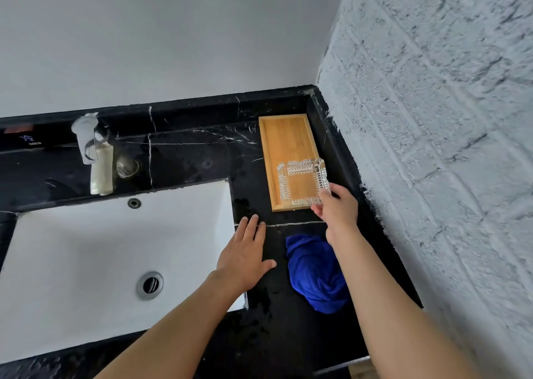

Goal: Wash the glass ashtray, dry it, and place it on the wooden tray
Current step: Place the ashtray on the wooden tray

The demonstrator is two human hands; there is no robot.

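A square clear glass ashtray [301, 181] with ribbed sides lies over the near end of the wooden tray [284, 139], which sits in the back right corner of the black marble counter. My right hand [336, 207] pinches the ashtray's near right corner. Whether the ashtray rests fully on the tray I cannot tell. My left hand [246, 259] lies flat, fingers spread, on the counter at the sink's right edge, holding nothing.
A crumpled blue cloth [315, 274] lies on the counter under my right forearm. The white sink [86, 263] with its drain fills the left. A chrome tap [92, 150] stands behind it. A rough white brick wall [432, 147] bounds the right side.
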